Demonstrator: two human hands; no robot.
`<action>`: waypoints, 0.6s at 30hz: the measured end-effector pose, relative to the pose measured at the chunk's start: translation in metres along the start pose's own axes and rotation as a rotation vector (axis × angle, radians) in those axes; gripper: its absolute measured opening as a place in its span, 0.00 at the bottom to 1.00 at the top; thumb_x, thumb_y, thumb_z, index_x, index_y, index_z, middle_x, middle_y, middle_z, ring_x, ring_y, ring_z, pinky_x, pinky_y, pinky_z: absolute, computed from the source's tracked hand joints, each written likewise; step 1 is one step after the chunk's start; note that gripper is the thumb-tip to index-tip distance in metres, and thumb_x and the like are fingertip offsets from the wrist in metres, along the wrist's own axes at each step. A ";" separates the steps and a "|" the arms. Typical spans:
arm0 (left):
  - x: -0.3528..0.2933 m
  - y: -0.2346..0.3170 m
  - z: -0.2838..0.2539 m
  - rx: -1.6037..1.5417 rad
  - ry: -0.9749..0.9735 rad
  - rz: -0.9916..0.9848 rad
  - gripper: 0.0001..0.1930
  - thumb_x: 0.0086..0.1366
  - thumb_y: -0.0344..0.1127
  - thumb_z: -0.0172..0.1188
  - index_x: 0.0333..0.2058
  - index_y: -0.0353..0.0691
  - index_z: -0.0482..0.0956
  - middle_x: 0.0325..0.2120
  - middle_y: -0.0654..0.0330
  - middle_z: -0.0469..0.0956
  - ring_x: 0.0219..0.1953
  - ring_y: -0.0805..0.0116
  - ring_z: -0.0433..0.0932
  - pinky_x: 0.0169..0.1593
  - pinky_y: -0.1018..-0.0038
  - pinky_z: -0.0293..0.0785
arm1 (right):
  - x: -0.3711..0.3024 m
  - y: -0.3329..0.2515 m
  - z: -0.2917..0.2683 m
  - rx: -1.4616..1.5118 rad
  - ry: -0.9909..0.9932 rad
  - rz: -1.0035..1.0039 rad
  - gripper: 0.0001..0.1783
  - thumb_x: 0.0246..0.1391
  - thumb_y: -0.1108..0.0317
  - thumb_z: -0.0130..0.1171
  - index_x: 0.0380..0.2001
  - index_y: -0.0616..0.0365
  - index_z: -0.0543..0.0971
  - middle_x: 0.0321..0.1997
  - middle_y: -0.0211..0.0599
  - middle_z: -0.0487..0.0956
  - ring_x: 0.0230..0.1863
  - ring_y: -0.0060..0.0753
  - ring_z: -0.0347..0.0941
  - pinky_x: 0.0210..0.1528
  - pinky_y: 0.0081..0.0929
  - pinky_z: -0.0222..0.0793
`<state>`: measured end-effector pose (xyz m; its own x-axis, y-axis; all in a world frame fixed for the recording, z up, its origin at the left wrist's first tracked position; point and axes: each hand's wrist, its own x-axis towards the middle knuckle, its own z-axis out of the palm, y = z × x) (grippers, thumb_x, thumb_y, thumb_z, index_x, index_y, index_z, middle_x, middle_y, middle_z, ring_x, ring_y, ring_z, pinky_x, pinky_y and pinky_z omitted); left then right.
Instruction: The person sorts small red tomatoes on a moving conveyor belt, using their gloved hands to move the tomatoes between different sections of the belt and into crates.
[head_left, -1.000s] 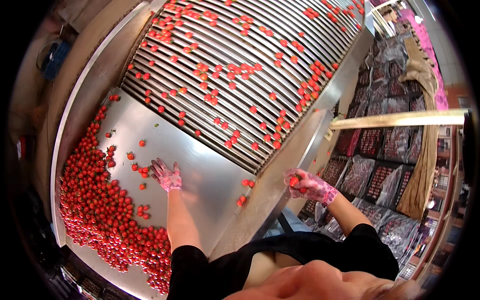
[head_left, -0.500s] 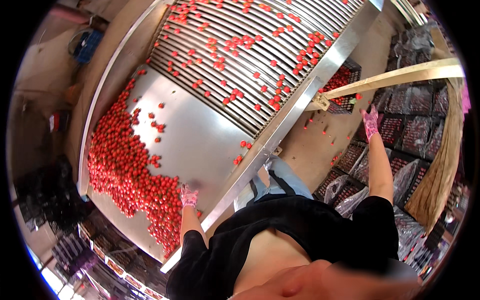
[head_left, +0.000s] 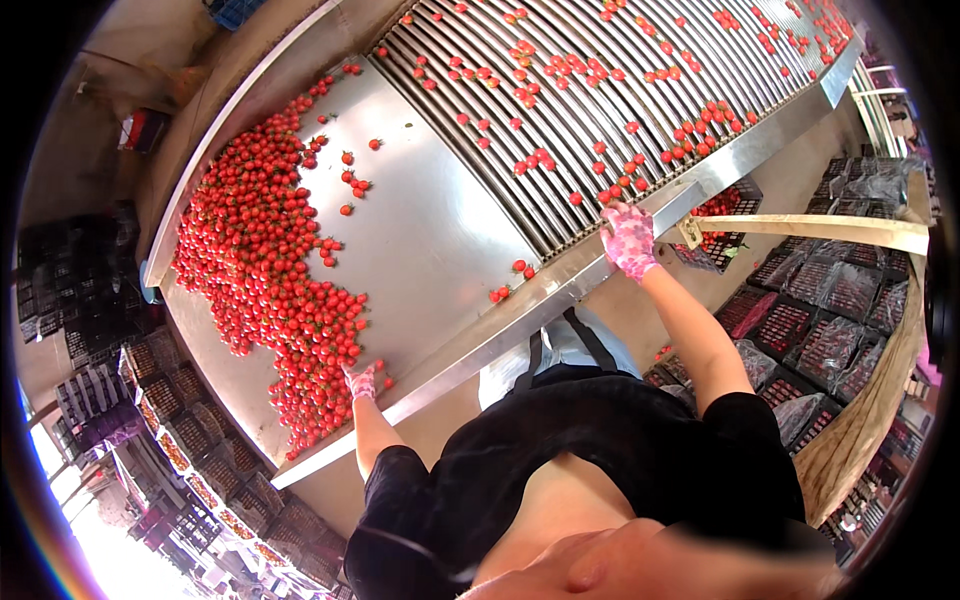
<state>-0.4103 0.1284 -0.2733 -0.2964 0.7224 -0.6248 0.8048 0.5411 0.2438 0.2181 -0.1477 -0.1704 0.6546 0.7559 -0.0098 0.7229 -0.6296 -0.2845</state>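
My right hand (head_left: 630, 240), in a pink patterned glove, is over the metal side rail (head_left: 570, 292) at the near edge of the roller conveyor (head_left: 480, 175). Its fingers point toward small red tomatoes (head_left: 616, 190) on the rollers, and nothing shows in its grasp. At the near right side of a large tomato pile (head_left: 262, 245), my left hand (head_left: 362, 382), gloved alike, has its fingers apart against the fruit. The pile covers the left part of a smooth steel tray (head_left: 430, 215). A few loose tomatoes (head_left: 500, 293) lie by the rail.
A wooden bar (head_left: 810, 228) juts out right of the rail, above a black crate (head_left: 745, 205) of tomatoes. Plastic-covered crates (head_left: 835, 300) stand on the floor at right. More stacked crates (head_left: 190, 430) stand at lower left.
My right hand has swung in from above the floor crates to the conveyor's rail. My left hand stays by the pile. The whole view has shifted, and tomatoes remain scattered on the rollers.
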 end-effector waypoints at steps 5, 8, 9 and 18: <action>0.008 0.039 -0.028 0.141 0.199 -0.107 0.55 0.52 0.65 0.66 0.72 0.60 0.44 0.70 0.42 0.43 0.70 0.41 0.50 0.67 0.47 0.57 | 0.009 -0.017 0.009 -0.089 -0.025 0.023 0.06 0.49 0.63 0.59 0.31 0.46 0.82 0.36 0.31 0.80 0.46 0.38 0.74 0.56 0.42 0.61; 0.003 0.087 0.006 0.261 0.276 -0.330 0.51 0.54 0.71 0.60 0.71 0.57 0.50 0.69 0.43 0.48 0.66 0.41 0.56 0.64 0.48 0.62 | -0.003 -0.005 0.006 -0.138 0.004 0.029 0.05 0.48 0.64 0.60 0.29 0.49 0.80 0.35 0.33 0.79 0.44 0.40 0.74 0.55 0.43 0.62; 0.002 0.098 0.013 0.237 0.321 -0.354 0.51 0.54 0.71 0.59 0.71 0.56 0.51 0.68 0.44 0.49 0.65 0.42 0.58 0.63 0.48 0.62 | -0.004 -0.003 0.011 -0.131 0.018 0.015 0.05 0.47 0.64 0.60 0.29 0.50 0.80 0.34 0.33 0.79 0.44 0.40 0.74 0.55 0.43 0.62; -0.010 0.281 0.143 -0.731 -0.501 0.668 0.31 0.63 0.34 0.61 0.64 0.38 0.63 0.59 0.48 0.68 0.52 0.51 0.75 0.46 0.65 0.78 | 0.041 -0.034 0.014 -0.132 -0.246 0.116 0.19 0.52 0.64 0.59 0.48 0.52 0.75 0.46 0.41 0.77 0.47 0.42 0.74 0.53 0.41 0.66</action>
<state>-0.1078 0.2118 -0.3046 0.4580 0.7972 -0.3933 0.1795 0.3504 0.9192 0.2174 -0.0933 -0.1747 0.6727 0.6883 -0.2714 0.6797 -0.7198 -0.1411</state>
